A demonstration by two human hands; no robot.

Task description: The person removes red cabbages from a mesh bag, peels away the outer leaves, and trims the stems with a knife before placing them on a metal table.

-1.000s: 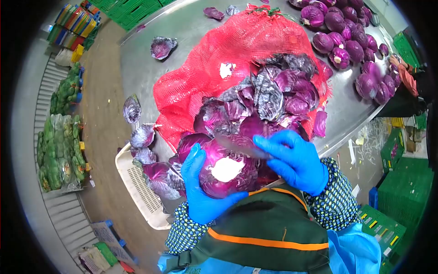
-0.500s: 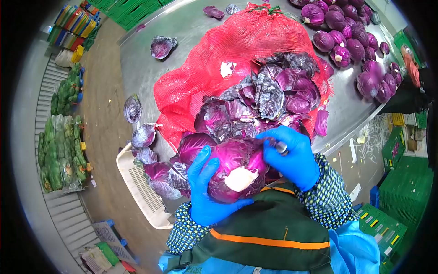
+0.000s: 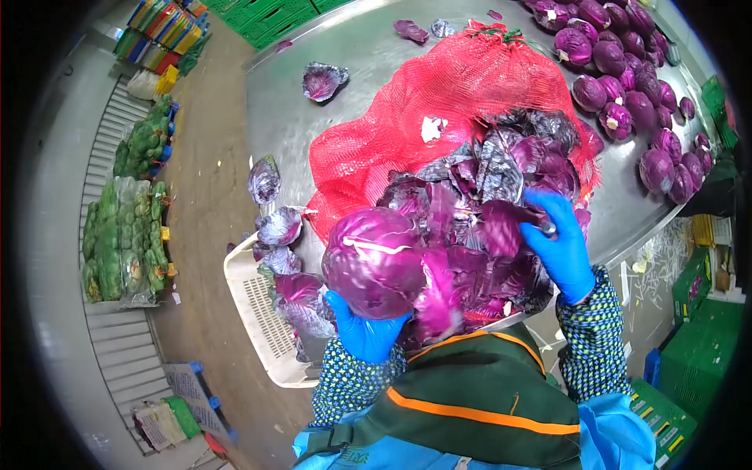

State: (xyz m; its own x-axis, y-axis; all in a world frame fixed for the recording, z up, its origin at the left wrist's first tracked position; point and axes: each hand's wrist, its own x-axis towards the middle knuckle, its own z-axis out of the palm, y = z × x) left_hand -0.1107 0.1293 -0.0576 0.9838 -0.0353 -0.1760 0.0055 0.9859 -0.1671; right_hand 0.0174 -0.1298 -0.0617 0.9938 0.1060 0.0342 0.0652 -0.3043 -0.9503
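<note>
A red cabbage, stripped to a smooth round head with a pale rib across it, rests in my left hand, which cups it from below. To its right, my right hand is closed around a tool with a rounded metal end; the rest of the tool is hidden. A dark purple cabbage leaf, blurred, is at the fingertips of that hand. Beneath both hands lies a heap of loose cabbage leaves, partly over a red mesh sack. Another loose leaf hangs blurred beside the cabbage.
Whole red cabbages are piled at the metal table's far right. A cream plastic basket stands at the left edge, with leaves hanging over it. Green crates are stacked at right; bagged green vegetables stand at left.
The cabbage has turned and moved up and left with my left hand, its cut white base no longer showing. My right hand has moved right, away from the cabbage, with a leaf.
</note>
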